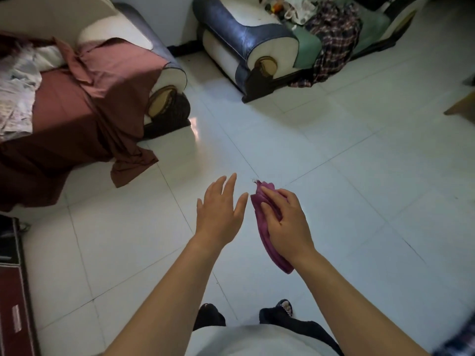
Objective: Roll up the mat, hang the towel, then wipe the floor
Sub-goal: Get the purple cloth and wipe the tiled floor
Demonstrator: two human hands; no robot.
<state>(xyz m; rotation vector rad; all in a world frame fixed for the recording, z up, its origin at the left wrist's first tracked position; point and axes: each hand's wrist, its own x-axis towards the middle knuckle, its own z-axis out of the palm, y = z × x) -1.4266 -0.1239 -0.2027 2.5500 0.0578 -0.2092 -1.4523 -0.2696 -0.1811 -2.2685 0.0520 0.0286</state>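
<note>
A folded purple towel [267,237] hangs in the air above the white tiled floor [347,196], in the middle of the view. My right hand [285,222] grips it, fingers curled over its upper part, and its lower end droops below my wrist. Just left of the towel, my left hand [221,209] is held flat with straight, spread fingers and holds nothing; its fingertips are a little apart from the cloth. No mat shows in this view.
A sofa draped in dark red cloth [84,104] stands at the left, its cloth trailing onto the floor. An armchair [246,47] with a plaid garment [331,47] is at the back. A dark red cabinet [12,291] lines the left edge. My feet [210,317] are below.
</note>
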